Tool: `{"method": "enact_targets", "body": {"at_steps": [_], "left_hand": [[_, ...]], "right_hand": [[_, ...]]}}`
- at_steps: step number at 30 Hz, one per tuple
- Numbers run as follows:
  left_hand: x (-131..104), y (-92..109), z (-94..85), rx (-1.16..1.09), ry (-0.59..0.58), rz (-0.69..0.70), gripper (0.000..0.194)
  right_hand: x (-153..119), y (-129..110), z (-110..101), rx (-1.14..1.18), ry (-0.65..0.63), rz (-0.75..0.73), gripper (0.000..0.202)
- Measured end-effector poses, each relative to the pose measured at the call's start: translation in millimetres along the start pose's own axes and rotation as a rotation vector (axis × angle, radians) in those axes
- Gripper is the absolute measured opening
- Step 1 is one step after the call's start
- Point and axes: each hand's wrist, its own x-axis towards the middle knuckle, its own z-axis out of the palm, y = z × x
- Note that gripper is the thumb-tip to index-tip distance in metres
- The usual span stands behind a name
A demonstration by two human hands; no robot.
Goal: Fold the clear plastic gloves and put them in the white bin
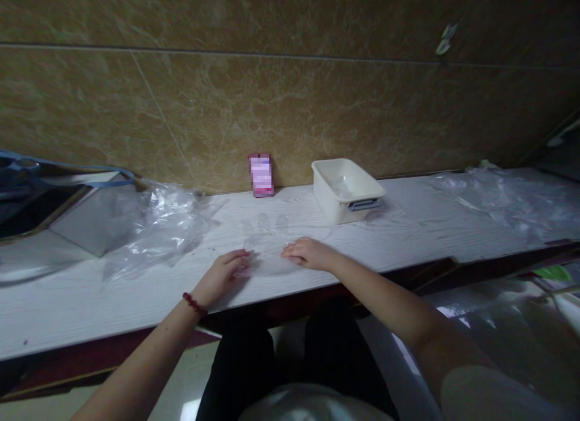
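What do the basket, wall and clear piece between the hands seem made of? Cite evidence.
Basket: probably matte plastic; rounded, moulded-looking rim. Wall: likely smooth tile, stone or imitation; veining, straight joints. Clear piece: apparently thin, smooth plastic; tabletop shows through.

Person's left hand [225, 274] at frame centre, fingers curled at left edge of thin clear plastic [267, 265] flat on white tabletop [67, 309]. Right hand [310, 253] at plastic's right edge, fingertips touching. Red bead bracelet [194, 304] on left wrist. Phone [261, 178], screen lit, leaning on wall [217, 107] above hands. Cream basket [333, 208] right of phone. Crumpled clear plastic [170, 218] left of centre, more plastic sheeting [498, 194] far right.
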Motion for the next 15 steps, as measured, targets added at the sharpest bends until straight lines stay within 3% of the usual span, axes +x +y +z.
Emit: {"method": "enact_targets", "body": {"at_steps": [3, 7, 12, 15], "left_hand": [[-1, 5, -1.2, -0.034, -0.003, -0.023, 0.019], [4, 14, -6.4, -0.198, -0.034, -0.177, 0.023], [34, 11, -4.5, -0.280, 0.178, -0.414, 0.026], [56, 4, -0.9, -0.426, 0.257, -0.540, 0.025]], "right_hand": [[-11, -10, -5, 0.051, 0.009, 0.038, 0.029], [-14, -10, -5, 0.155, 0.076, 0.159, 0.026], [12, 14, 6, 0.202, 0.335, 0.408, 0.021], [31, 27, 8, 0.180, 0.404, 0.564, 0.016]]}}
